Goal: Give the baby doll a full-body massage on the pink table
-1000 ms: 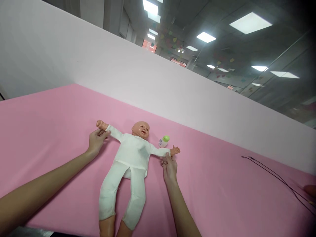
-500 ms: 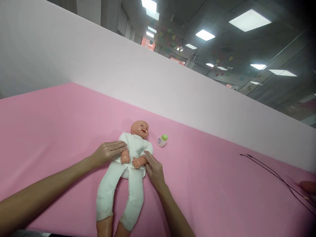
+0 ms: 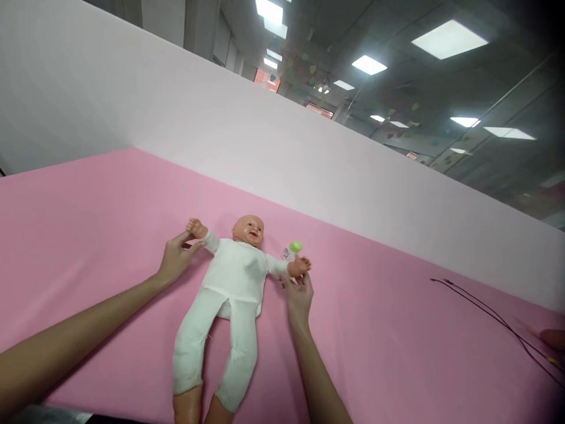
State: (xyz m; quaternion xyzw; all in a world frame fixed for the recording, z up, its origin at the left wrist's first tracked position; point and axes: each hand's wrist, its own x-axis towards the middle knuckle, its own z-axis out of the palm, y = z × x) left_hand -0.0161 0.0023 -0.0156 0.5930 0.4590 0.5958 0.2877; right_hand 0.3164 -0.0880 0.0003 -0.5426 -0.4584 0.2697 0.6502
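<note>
A baby doll (image 3: 236,271) in white cloth lies face up on the pink surface (image 3: 388,330), its head toward the white panel and its legs toward me. Its two arms are spread out to the sides. My left hand (image 3: 176,256) is closed round the doll's arm at the wrist, on the left. On the other side, my right hand (image 3: 299,293) grips the doll's other arm near the wrist from below; some of its fingers are hidden. Just behind that arm is a small bottle (image 3: 295,248) with a green cap, partly covered by the doll's hand.
A white panel (image 3: 282,159) stands along the far side of the pink surface. Thin black cables (image 3: 489,312) lie at the right, by a blurred reddish-brown object (image 3: 551,338) at the edge. Ceiling lights (image 3: 450,39) show beyond the panel.
The doll's arms have swung from its belly outward and up to both sides, with my hands moving along with them. The doll's head has turned slightly.
</note>
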